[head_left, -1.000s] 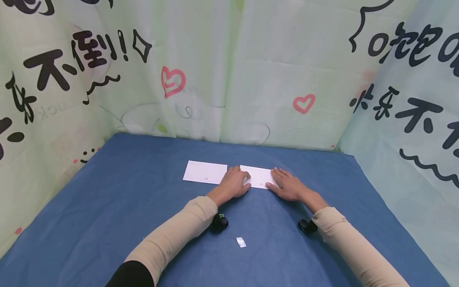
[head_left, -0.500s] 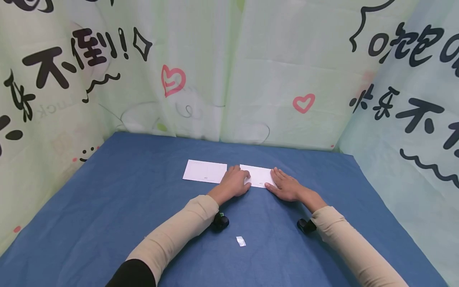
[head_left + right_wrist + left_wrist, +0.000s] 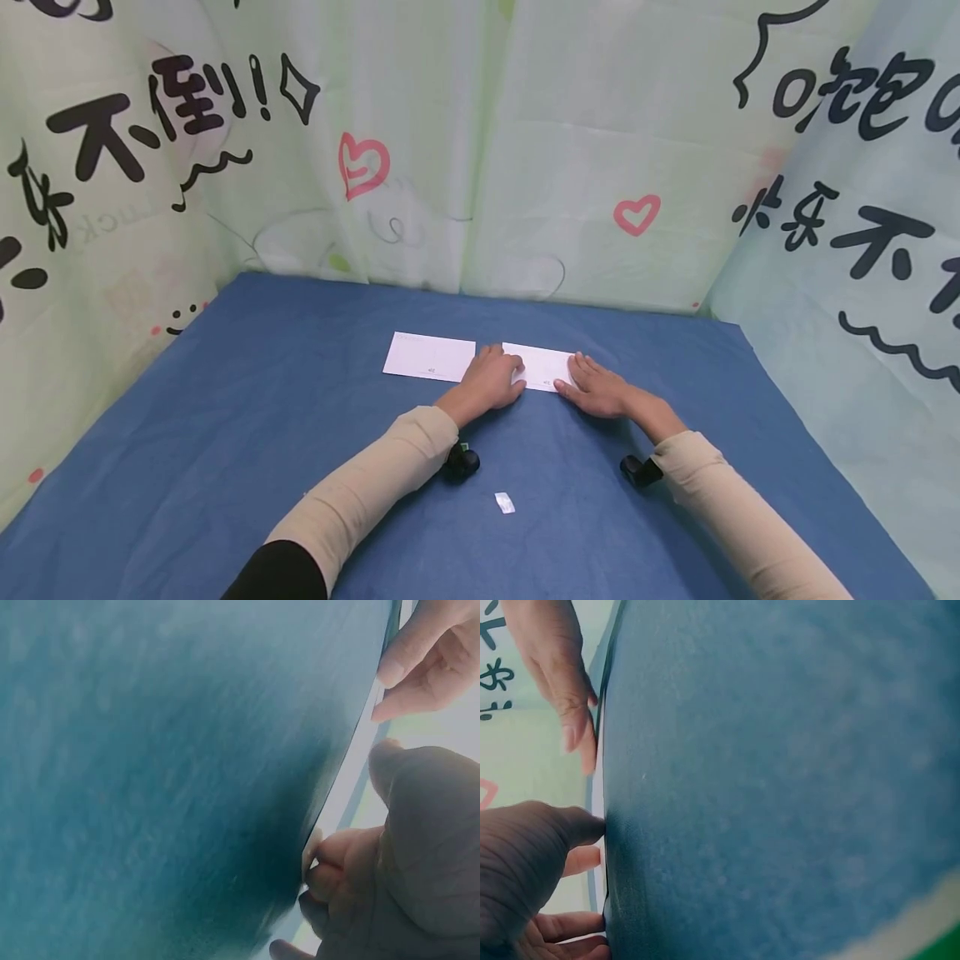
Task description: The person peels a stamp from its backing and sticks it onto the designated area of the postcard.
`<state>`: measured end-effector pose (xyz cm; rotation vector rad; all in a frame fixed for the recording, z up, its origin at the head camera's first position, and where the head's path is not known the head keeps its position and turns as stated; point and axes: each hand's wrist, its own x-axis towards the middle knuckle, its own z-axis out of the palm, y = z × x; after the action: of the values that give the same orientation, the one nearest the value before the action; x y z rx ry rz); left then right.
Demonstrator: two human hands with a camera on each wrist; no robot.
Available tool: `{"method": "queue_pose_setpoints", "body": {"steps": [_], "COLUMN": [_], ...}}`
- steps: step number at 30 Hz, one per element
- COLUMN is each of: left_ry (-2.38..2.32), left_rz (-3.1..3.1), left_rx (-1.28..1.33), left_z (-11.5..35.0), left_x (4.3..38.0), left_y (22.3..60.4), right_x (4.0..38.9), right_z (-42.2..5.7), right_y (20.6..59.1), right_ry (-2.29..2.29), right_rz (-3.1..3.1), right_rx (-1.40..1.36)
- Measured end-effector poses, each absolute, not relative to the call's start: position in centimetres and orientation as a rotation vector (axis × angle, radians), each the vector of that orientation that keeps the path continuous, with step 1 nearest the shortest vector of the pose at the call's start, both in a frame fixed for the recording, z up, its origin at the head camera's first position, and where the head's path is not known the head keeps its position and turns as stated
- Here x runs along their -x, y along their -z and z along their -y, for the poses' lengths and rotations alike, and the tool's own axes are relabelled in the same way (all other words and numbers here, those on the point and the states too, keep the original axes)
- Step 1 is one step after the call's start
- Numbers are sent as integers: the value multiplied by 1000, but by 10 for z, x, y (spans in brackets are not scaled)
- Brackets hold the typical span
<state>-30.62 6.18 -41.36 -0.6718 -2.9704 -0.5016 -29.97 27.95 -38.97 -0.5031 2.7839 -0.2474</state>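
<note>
Two white envelopes lie flat in a row on the blue cloth. The left envelope (image 3: 429,356) shows small print near its lower right corner. My left hand (image 3: 489,379) rests on the left end of the right envelope (image 3: 542,367), its thumb and fingertips pressing down with the fingers bent a little. My right hand (image 3: 597,387) lies over that envelope's right end, fingers fairly straight. In the left wrist view, the left thumb (image 3: 583,826) touches down at the envelope's near edge. Seen edge-on in the right wrist view, the envelope (image 3: 346,776) is a thin pale strip.
A small white paper scrap (image 3: 505,502) lies on the blue cloth (image 3: 360,517) nearer the body. Dark wrist cameras (image 3: 461,463) hang under both forearms. Printed curtains (image 3: 555,150) enclose the back and sides of the table.
</note>
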Motion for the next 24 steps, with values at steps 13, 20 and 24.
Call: {"method": "queue_pose_setpoints", "body": {"steps": [13, 20, 24], "left_ry": [529, 555, 579], "left_rz": [2971, 2956, 2934], "left_rx": [661, 675, 715], "left_z": [-63, -61, -58], "left_x": [304, 304, 302], "left_y": [410, 411, 411], "right_x": [293, 290, 289], "right_z": [-279, -281, -284], "right_y": [384, 386, 388], "right_ry": [275, 326, 404], "right_rz": [-2756, -2796, -2855], "right_rx": [477, 505, 565]}}
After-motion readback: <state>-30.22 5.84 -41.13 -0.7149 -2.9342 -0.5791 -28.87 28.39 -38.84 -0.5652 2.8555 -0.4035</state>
